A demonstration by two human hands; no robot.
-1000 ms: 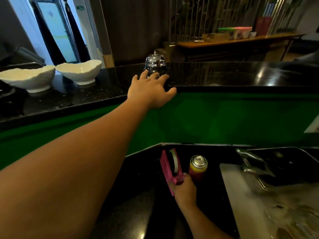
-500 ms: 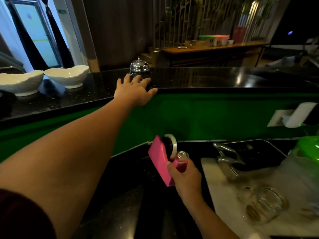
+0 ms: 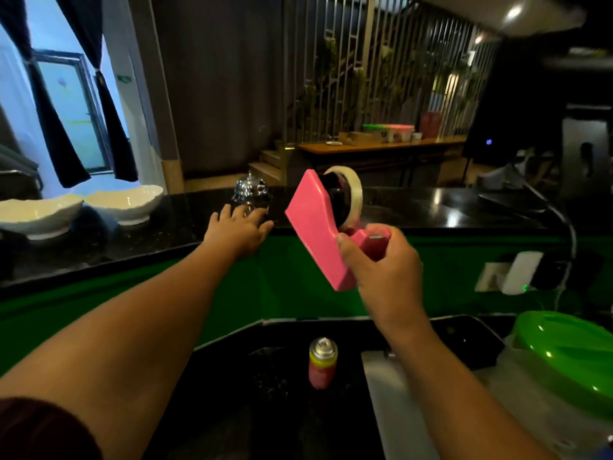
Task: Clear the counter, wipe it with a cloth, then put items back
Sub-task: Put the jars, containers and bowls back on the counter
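Right hand (image 3: 381, 270) is gripping the pink tape dispenser (image 3: 315, 234) at its cutter end, fingers curled round it, holding it tilted in the air in front of the green panel (image 3: 298, 293). Tape roll (image 3: 346, 194) is sitting in it. Left hand (image 3: 238, 227) is reaching onto the upper desk (image 3: 447, 214), fingers spread and straight, tips at the base of the chrome bell (image 3: 251, 190); can't tell if touching. Spray can (image 3: 322, 361) is standing upright on the lower desk (image 3: 232, 393). White bowls (image 3: 126, 202) are sitting far left on the upper desk.
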